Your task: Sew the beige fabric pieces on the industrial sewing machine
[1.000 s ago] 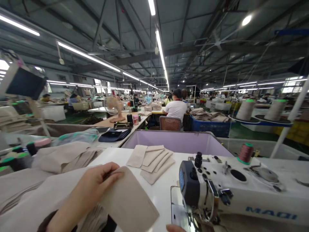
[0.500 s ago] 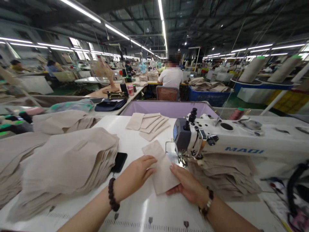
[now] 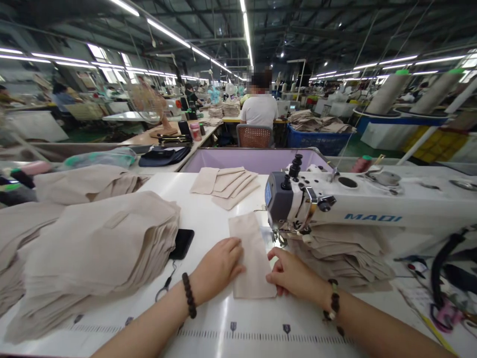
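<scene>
A beige rectangular fabric piece (image 3: 253, 258) lies on the white sewing table in front of me, with its upper right edge beside the presser foot (image 3: 278, 239). My left hand (image 3: 219, 266) rests on the piece's left edge, fingers laid out and thumb apart. On the other side, my right hand (image 3: 292, 276) has its fingers curled and pinched at the lower right edge of the fabric. The sewing machine (image 3: 294, 199) stands just beyond my right hand. Whether the presser foot touches the fabric I cannot tell.
A big stack of beige fabric panels (image 3: 97, 243) fills the left, beside a black phone (image 3: 182, 243). Several smaller pieces (image 3: 231, 186) lie fanned behind the work. More fabric (image 3: 346, 258) sits under the machine arm. A person in white (image 3: 260, 109) sits ahead.
The fabric piece has turned straighter and now lies flatter on the table. My right hand has shifted from holding its lower corner to curled fingers at the right edge; the view has shifted slightly.
</scene>
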{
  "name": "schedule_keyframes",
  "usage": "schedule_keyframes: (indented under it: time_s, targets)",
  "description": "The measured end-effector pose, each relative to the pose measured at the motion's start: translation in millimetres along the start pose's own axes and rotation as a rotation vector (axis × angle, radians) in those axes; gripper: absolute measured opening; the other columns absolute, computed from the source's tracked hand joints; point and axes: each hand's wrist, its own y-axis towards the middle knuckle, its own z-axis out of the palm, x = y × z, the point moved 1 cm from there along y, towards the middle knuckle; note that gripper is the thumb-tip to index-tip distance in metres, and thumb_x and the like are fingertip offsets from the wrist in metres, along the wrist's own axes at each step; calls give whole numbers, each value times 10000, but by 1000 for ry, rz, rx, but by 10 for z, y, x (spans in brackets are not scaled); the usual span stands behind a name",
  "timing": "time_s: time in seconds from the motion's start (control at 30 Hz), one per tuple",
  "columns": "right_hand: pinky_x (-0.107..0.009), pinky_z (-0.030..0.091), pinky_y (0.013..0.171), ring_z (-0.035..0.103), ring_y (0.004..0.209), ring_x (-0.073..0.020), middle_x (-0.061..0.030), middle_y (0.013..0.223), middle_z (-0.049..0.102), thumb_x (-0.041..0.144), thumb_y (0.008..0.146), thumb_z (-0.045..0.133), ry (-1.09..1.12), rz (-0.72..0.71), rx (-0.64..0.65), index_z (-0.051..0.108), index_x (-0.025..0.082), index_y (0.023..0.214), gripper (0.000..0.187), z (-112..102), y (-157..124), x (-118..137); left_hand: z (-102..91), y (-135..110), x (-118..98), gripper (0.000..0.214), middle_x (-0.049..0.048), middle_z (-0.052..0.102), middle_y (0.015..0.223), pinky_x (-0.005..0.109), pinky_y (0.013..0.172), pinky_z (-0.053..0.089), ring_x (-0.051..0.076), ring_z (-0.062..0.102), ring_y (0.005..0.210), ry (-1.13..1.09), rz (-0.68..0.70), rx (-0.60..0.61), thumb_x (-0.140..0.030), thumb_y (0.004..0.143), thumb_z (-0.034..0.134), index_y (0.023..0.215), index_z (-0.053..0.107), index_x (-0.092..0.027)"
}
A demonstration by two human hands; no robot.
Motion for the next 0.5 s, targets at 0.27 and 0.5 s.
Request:
schedule_keyframes:
  time_s: [0.27, 0.5]
  targets:
    - [-270, 383, 551, 547, 583, -170, 15, 606, 561, 166, 776, 577, -336, -124, -185, 569, 151, 930, 155, -200, -176, -62, 201, 132, -145, 440, 172, 481, 1211, 455, 982, 430, 314, 443, 1148, 58, 104, 86, -247, 765, 690, 1120, 501, -69]
    - [-309, 400, 696, 565, 811, -212, -69, 898, 619, 74, 871, 435, -968, -509, -12, 591, 167, 1120, 308, -429, -286, -29, 272, 286, -107, 429, 169, 427, 1244, 448, 998, 405, 309, 409, 1171, 74, 148, 117, -268, 840, 599, 1202, 457, -87]
